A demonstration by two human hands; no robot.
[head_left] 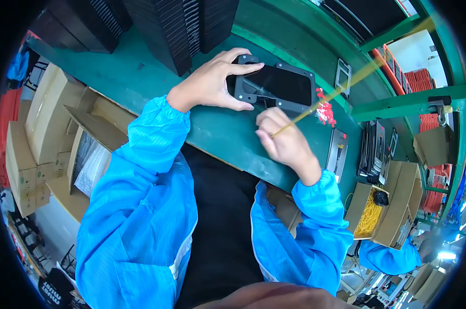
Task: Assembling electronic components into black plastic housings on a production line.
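Our left hand [212, 77] clamps the black frame panel [277, 85] at upper centre | right hand [287, 141] pinches a stretched yellow rubber band [341, 88] | keep panel pinned flat, tension even.

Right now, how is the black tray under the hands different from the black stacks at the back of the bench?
The black tray lies single and flat, gripped by the left hand; the black stacks stand piled high and untouched. The tray sits near the bench's middle, the stacks at its far edge. Both are black and rest on the green bench.
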